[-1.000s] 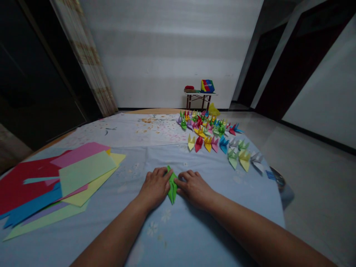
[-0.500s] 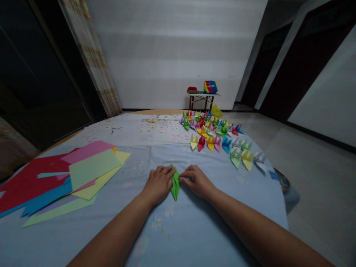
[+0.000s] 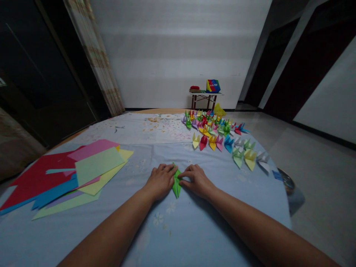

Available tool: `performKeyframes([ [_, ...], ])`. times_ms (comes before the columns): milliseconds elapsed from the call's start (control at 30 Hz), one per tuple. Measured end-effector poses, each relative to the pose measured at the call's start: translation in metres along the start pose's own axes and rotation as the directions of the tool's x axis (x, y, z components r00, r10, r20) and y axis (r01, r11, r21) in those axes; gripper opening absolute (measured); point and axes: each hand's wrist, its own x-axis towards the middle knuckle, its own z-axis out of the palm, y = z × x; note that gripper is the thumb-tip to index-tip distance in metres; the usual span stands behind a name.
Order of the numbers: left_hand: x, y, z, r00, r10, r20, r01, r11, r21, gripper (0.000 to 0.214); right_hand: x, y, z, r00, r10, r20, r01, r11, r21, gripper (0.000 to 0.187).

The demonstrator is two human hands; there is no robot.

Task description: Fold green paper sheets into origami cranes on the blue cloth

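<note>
A narrow folded piece of green paper [image 3: 176, 183] lies on the light blue tablecloth [image 3: 194, 230], pointed toward me. My left hand [image 3: 161, 180] presses on its left side with curled fingers. My right hand [image 3: 196, 180] pinches its right edge with fingers closed. The two hands nearly meet over the paper and hide most of its upper part.
A fanned pile of coloured paper sheets [image 3: 69, 176] lies at the left. Several folded paper figures [image 3: 219, 137] in many colours stand in rows at the far right. A small table [image 3: 204, 97] stands by the wall. A round object [image 3: 286, 181] sits past the cloth's right edge.
The view has drifted so everything sits slightly to the right and higher. Both hands stay on the green paper, and my right fingers have drawn closer to its edge.
</note>
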Motion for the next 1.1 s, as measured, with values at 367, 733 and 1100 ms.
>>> performKeyframes([
  [367, 0.001, 0.0, 0.0, 1.0, 0.009, 0.002, -0.009, 1.0, 0.018, 0.044, -0.018, -0.009, -0.009, 0.991, -0.137, 0.012, 0.137, 0.983, -0.122, 0.033],
  [733, -0.002, -0.001, 0.006, 0.999, -0.007, -0.045, 0.006, 1.0, -0.015, 0.044, -0.02, -0.01, -0.009, 0.981, -0.182, 0.068, 0.189, 0.974, -0.122, 0.024],
  [1100, -0.003, -0.002, 0.009, 0.998, -0.01, -0.056, 0.007, 0.999, -0.054, 0.044, -0.03, -0.015, -0.013, 0.961, -0.233, 0.152, 0.254, 0.957, -0.142, 0.03],
])
